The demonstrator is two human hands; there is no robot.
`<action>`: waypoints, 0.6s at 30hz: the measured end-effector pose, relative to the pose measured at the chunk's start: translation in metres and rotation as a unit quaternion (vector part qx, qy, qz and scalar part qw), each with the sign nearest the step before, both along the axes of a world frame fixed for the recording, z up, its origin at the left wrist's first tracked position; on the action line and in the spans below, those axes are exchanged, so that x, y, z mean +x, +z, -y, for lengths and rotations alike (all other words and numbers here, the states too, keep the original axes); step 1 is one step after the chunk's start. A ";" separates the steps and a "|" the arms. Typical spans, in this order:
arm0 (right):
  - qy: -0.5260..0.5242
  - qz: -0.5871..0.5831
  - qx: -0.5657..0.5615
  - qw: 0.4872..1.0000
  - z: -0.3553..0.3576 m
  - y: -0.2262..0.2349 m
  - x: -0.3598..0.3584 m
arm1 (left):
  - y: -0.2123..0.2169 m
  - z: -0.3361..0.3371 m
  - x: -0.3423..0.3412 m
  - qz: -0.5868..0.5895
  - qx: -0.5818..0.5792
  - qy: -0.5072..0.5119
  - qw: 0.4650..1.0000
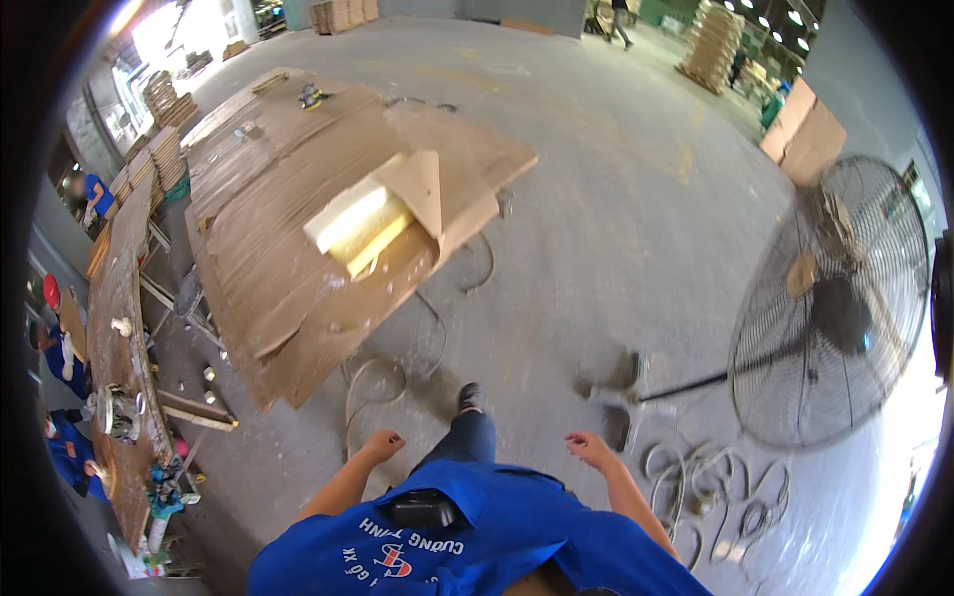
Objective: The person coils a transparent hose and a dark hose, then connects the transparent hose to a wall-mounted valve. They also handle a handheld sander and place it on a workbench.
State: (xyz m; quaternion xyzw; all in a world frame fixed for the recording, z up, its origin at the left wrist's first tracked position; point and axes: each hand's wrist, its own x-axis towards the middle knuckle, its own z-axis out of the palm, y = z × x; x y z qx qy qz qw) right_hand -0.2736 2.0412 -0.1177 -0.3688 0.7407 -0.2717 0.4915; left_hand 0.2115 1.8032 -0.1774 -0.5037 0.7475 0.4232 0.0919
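My left hand (pixel 384 444) hangs at my side over the grey floor, its fingers loosely curled in, with nothing seen in it. On the other side my right hand (pixel 590 449) is held out from my body, fingers partly bent and a little apart, also holding nothing visible. Neither hand touches anything. Ahead and to the left lies a large table covered with brown cardboard (pixel 288 219). On it stands an open cardboard box (pixel 411 189) with a yellow and white inside. A small yellow-and-black power tool (pixel 311 96) lies toward the table's far end.
At right stands a big black fan (pixel 835 308) on a pole, its base (pixel 621 397) near my right hand. A coiled hose (pixel 696 477) lies below it; another hose (pixel 383 382) curls ahead. Several people in blue work along a long wooden bench (pixel 124 318) at left.
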 end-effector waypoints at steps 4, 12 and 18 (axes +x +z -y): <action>0.011 -0.110 -0.017 0.994 0.096 -0.027 -0.086 | 0.017 0.124 -0.151 -0.123 -0.012 -0.082 0.989; 0.041 -0.225 0.132 0.965 0.092 -0.059 -0.236 | 0.187 0.355 -0.466 -0.284 0.043 -0.147 0.947; -0.048 -0.082 0.229 0.969 0.178 -0.097 -0.345 | 0.229 0.492 -0.651 -0.401 0.100 -0.075 0.908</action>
